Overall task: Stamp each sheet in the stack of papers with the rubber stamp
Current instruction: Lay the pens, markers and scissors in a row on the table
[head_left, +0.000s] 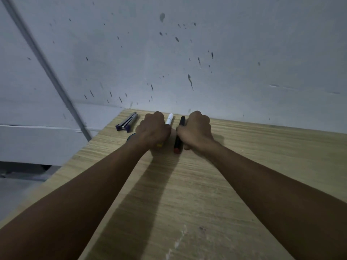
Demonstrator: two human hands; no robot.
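Left hand (152,129) is curled round a white marker (169,119), right hand (195,130) round a black marker (179,135) w/ a red end; both rest on the counter (244,166) at the far edge by the wall, prob. shifting pens aside to make room. Purple stapler (126,122) lies left of the hands. A dark round thing (130,137) peeks from under the left wrist; can't tell what it is. No stamp or paper stack in view.

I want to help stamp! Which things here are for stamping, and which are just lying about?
For the job: left hand, right hand; maybe the dark round thing under the left hand, too hidden to tell. No stamp or papers show.

Lying about: stapler, white marker, black marker, on the table.
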